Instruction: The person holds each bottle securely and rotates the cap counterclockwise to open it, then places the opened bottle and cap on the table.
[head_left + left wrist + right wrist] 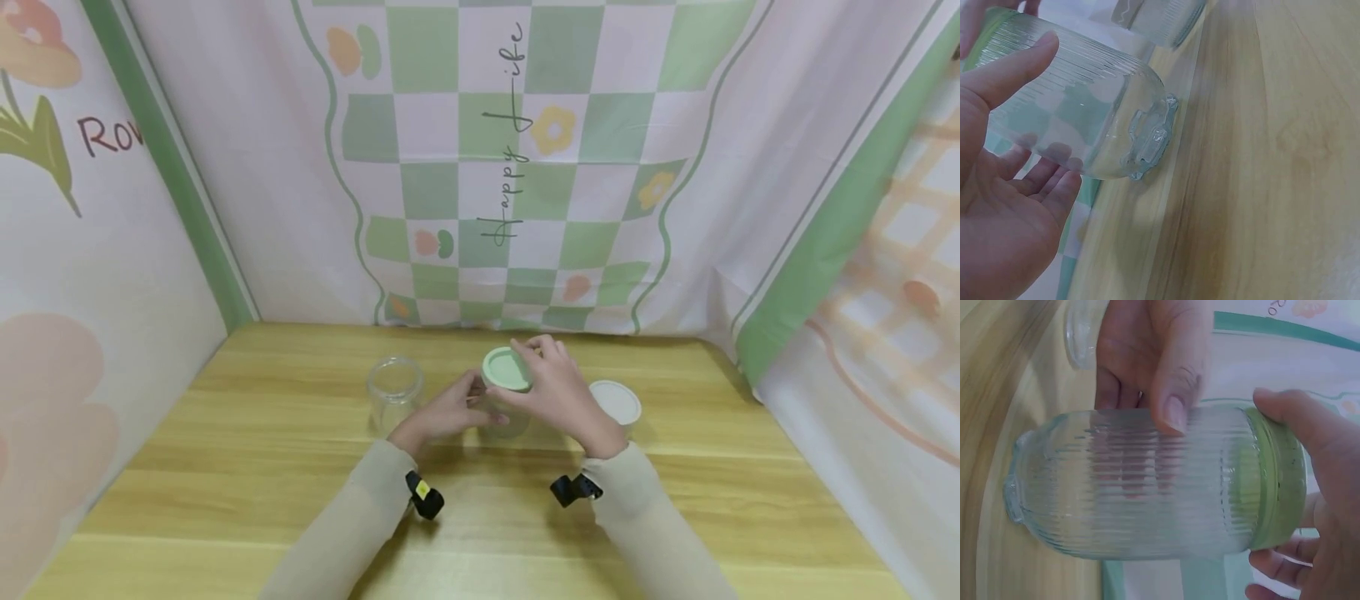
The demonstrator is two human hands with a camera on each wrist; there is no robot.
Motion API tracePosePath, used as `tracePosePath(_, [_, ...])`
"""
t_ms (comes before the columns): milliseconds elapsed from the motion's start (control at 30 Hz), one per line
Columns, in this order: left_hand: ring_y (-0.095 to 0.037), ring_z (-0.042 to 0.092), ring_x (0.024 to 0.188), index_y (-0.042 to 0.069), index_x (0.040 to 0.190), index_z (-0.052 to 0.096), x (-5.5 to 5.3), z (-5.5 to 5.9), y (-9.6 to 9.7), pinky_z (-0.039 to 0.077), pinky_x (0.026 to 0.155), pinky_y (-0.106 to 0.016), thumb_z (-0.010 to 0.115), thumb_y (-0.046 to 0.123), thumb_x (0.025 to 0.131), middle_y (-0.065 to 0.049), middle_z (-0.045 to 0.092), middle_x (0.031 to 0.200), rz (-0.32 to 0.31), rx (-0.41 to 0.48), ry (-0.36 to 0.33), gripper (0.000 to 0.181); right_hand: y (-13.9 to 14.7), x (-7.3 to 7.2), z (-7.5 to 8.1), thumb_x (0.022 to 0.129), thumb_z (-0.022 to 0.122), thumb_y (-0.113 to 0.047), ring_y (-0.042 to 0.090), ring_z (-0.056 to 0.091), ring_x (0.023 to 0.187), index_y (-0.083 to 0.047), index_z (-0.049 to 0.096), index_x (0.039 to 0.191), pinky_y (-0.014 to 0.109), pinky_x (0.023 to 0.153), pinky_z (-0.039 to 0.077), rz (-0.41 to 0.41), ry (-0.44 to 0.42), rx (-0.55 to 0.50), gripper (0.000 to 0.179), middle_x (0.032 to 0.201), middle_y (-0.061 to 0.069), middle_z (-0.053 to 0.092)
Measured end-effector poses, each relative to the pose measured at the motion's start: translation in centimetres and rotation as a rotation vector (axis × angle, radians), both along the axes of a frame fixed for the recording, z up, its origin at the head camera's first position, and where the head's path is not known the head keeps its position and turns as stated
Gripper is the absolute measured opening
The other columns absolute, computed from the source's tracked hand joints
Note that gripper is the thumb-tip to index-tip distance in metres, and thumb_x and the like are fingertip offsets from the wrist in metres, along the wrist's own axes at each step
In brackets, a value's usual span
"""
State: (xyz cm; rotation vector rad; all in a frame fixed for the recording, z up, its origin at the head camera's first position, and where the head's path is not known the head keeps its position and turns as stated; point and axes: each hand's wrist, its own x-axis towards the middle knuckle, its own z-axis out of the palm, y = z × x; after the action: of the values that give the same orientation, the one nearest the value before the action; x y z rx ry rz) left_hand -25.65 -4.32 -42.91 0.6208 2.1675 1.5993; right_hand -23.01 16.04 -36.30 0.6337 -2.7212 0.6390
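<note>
A clear ribbed glass jar (pixel 1147 487) with a green lid (pixel 507 369) stands near the middle back of the wooden table. My left hand (pixel 450 408) grips the jar's side, thumb on the near face and fingers around the far face. With thumb and fingers spread around its edge, my right hand (pixel 558 387) holds the green lid. The lid sits on the jar's mouth. In the left wrist view the jar's footed glass base (pixel 1150 140) shows close over the table.
An open glass jar (pixel 395 392) without a lid stands to the left of my left hand. Behind my right wrist is a container with a white lid (pixel 617 402), partly hidden. A patterned curtain (pixel 495 192) hangs along the table's back edge.
</note>
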Motion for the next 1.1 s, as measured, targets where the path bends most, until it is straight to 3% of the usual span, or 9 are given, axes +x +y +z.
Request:
tracePosePath(433, [-0.029, 0.033, 0.142, 0.014, 0.156, 0.025, -0.2, -0.4, 0.0, 0.026, 0.118, -0.049, 0.079, 0.032, 0.089, -0.006, 0.037, 0.152, -0.007, 0.011, -0.003, 0.088, 2.4, -1.9, 0.1, 0.086, 0.077, -0.031, 0.030, 0.041, 0.126, -0.014, 0.044, 0.152, 0.055, 0.092, 0.046, 0.268, -0.246, -0.158, 0.076, 0.151, 0.009, 0.041])
tracePosePath(767, [-0.031, 0.034, 0.141, 0.011, 0.156, 0.025, -0.2, -0.2, -0.1, 0.026, 0.117, -0.051, 0.079, 0.032, 0.088, -0.010, 0.037, 0.153, -0.014, 0.022, 0.004, 0.089, 3.0, -2.1, 0.6, 0.083, 0.076, -0.013, 0.034, 0.035, 0.140, -0.020, 0.035, 0.157, 0.064, 0.105, 0.037, 0.341, -0.302, -0.174, 0.085, 0.160, 0.007, 0.030])
tracePosePath(933, [-0.031, 0.033, 0.142, 0.011, 0.156, 0.025, -0.3, -0.2, -0.1, 0.026, 0.117, -0.051, 0.079, 0.033, 0.089, -0.009, 0.036, 0.154, -0.016, 0.011, 0.008, 0.088, 2.3, -1.9, 0.9, 0.082, 0.081, -0.024, 0.039, 0.031, 0.143, -0.016, 0.032, 0.158, 0.062, 0.103, 0.040, 0.345, -0.266, -0.154, 0.091, 0.164, 0.008, 0.021])
tracePosePath(1100, [-0.030, 0.033, 0.142, 0.012, 0.155, 0.027, -0.3, -0.1, -0.1, 0.026, 0.117, -0.051, 0.077, 0.031, 0.090, -0.007, 0.037, 0.152, -0.020, 0.008, 0.013, 0.084, 1.3, -1.6, 1.3, 0.082, 0.082, -0.047, 0.042, 0.028, 0.144, -0.012, 0.032, 0.158, 0.065, 0.106, 0.036, 0.274, -0.233, -0.113, 0.098, 0.163, 0.015, 0.023])
